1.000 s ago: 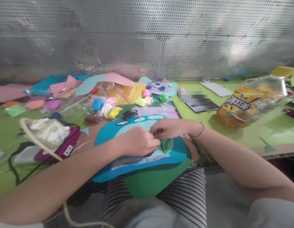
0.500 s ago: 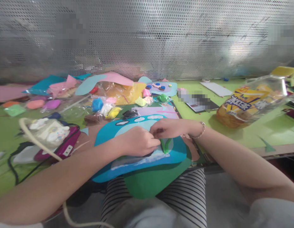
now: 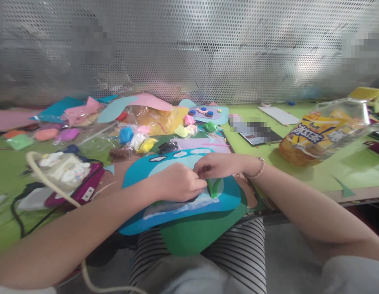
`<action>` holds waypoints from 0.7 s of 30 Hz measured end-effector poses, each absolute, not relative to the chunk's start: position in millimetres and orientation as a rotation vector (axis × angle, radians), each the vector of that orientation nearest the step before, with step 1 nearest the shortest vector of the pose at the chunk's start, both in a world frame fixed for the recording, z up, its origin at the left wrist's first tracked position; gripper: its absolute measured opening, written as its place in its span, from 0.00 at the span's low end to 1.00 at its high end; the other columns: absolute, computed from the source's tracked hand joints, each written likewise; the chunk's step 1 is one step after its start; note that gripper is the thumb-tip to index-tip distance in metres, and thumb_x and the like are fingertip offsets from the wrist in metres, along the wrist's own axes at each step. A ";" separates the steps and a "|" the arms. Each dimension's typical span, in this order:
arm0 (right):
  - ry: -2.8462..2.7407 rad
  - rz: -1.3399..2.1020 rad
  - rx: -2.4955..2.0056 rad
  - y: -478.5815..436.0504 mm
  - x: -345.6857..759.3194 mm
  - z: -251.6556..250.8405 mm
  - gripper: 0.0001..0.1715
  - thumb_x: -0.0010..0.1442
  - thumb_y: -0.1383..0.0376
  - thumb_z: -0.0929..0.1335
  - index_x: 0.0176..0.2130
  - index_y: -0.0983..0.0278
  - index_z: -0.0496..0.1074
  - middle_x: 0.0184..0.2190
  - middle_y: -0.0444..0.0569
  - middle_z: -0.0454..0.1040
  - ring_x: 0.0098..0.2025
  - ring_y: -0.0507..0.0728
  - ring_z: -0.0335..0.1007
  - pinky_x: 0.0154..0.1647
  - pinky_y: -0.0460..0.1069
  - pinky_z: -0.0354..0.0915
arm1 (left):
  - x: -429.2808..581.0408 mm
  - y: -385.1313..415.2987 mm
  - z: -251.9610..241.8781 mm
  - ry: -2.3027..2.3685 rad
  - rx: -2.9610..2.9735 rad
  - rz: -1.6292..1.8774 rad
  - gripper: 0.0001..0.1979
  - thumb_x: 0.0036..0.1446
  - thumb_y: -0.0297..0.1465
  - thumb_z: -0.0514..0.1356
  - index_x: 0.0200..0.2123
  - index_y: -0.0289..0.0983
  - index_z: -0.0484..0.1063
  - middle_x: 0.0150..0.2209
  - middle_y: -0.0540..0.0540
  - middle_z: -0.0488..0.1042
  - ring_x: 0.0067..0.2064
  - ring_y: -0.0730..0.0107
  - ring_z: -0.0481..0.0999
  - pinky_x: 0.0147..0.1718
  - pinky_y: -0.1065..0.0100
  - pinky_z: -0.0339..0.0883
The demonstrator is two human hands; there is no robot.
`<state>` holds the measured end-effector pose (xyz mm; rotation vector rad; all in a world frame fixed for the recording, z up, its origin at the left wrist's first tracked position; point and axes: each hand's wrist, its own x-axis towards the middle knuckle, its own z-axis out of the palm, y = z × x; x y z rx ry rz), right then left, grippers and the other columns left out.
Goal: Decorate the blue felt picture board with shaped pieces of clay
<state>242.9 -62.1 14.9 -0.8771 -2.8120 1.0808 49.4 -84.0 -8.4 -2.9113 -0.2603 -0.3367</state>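
"Step?"
"Fingertip work, apparently, above the blue card [image 3: 229, 194], which is topped with green strips [image 3: 213, 192]."
"Hands?"
"Left hand [image 3: 181, 182] and right hand [image 3: 214, 164] are curled; grip cannot be told. Steady placement seems required next."

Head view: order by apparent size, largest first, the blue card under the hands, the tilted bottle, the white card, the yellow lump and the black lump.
1. Blue card
2. Bottle
3. White card
4. Yellow lump and black lump: too alike to rank.
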 end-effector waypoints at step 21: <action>-2.792 1.106 -0.908 -63.1 243.5 17.3 0.13 0.57 0.71 0.63 0.40 0.65 0.74 0.37 0.47 0.77 0.35 0.49 0.69 0.37 0.43 0.63 | 50.1 -83.9 -7.9 -0.271 -2.905 -0.293 0.13 0.61 0.31 0.48 0.31 0.38 0.71 0.22 0.50 0.74 0.24 0.72 0.71 0.22 0.69 0.56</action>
